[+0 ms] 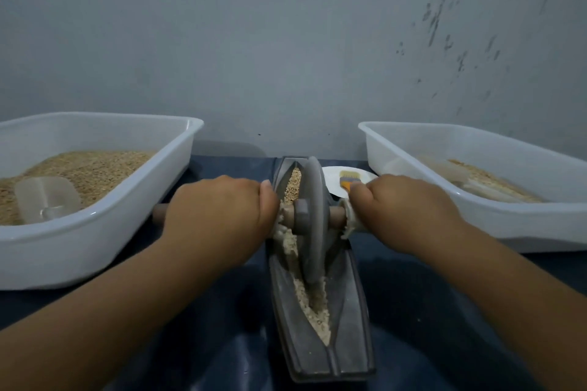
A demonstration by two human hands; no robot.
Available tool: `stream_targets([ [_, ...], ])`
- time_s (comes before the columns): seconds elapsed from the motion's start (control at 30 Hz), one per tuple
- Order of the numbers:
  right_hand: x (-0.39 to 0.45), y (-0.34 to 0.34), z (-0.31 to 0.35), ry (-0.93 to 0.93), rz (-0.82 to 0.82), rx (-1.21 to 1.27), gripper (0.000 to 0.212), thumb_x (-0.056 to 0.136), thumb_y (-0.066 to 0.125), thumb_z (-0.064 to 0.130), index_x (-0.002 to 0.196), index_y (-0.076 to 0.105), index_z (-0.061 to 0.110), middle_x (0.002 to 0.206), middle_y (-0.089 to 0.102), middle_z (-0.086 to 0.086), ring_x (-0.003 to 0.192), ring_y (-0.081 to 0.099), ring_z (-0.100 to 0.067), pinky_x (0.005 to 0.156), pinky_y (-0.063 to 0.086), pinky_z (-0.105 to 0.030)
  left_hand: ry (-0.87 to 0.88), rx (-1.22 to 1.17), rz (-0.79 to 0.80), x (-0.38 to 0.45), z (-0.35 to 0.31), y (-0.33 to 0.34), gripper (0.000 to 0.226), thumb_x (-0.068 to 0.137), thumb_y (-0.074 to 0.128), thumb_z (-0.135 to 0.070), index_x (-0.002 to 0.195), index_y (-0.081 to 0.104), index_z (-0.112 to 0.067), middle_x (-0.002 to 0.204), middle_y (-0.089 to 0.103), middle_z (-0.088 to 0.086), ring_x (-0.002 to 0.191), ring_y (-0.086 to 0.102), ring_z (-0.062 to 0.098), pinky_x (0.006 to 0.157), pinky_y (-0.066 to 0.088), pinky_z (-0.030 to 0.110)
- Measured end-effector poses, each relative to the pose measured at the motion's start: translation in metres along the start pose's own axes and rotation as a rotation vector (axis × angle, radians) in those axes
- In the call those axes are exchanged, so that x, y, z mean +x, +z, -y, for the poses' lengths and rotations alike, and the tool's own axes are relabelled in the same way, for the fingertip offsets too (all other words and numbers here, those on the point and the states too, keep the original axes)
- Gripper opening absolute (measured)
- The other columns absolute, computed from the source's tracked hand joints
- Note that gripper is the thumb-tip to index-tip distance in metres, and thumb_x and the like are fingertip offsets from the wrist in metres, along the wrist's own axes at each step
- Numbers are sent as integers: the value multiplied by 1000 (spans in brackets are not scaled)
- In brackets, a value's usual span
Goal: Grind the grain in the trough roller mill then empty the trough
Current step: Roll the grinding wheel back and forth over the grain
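Between two white tubs, on dark blue cloth: boat-shaped trough (320,346), long axis running away from viewer toward wall. Grain (313,308) lies in its groove. Stone wheel (313,219) stands upright in groove, wooden axle (336,215) crosswise. Left hand (219,216) curls around axle left of wheel; right hand (403,213) grips right end, fingers wrapped.

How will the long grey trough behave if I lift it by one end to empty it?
The trough looks thick and metal-like, so probably stiff and heavy. Its channel is narrow, so the ground grain should slide toward the lower end. The wheel standing in it would likely roll unless removed.
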State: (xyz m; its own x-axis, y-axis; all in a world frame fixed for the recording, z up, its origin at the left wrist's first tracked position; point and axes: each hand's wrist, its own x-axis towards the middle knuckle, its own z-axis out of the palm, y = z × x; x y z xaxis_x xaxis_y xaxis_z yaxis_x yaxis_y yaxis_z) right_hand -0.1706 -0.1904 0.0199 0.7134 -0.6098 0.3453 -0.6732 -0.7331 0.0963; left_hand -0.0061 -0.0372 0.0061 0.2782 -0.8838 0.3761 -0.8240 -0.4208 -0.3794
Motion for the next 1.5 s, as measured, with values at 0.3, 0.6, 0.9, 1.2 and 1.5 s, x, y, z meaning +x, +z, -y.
stream_targets([
  [0.3,10,5,1,-17,8,77,28,99,36,36,85,33,12,72,43,3,71,49,-23,55,33,-30,-68,-66,-135,11,-3,9,41,93,14,-30,102,51,-16,75,51,-4,59,44,15,47,34,30],
  [0.6,-4,-4,6,-24,-127,166,33,96,37,37,77,26,13,61,34,5,59,44,-20,50,35,-26,40,-147,-197,-17,3,9,43,86,12,-42,87,48,-19,65,42,-3,56,47,21,55,43,28],
  [0.9,70,29,8,149,-175,182,50,96,22,40,57,45,19,61,43,-1,57,39,-22,58,28,-33,-82,72,-223,63,12,39,31,92,22,-17,102,51,-10,71,44,3,56,35,21,50,28,29],
  [1.2,9,22,3,-1,-106,133,16,94,40,23,80,40,13,64,33,0,66,43,-27,52,32,-29,-78,-134,-362,19,-1,18,50,84,-3,-37,64,40,-20,53,30,-7,43,27,10,46,15,21],
  [1.5,28,30,7,104,-170,276,23,90,45,26,77,33,11,63,37,-1,63,47,-24,51,26,-28,-15,-94,-313,30,2,22,30,67,72,-7,64,42,-11,46,18,-4,34,24,18,43,20,15],
])
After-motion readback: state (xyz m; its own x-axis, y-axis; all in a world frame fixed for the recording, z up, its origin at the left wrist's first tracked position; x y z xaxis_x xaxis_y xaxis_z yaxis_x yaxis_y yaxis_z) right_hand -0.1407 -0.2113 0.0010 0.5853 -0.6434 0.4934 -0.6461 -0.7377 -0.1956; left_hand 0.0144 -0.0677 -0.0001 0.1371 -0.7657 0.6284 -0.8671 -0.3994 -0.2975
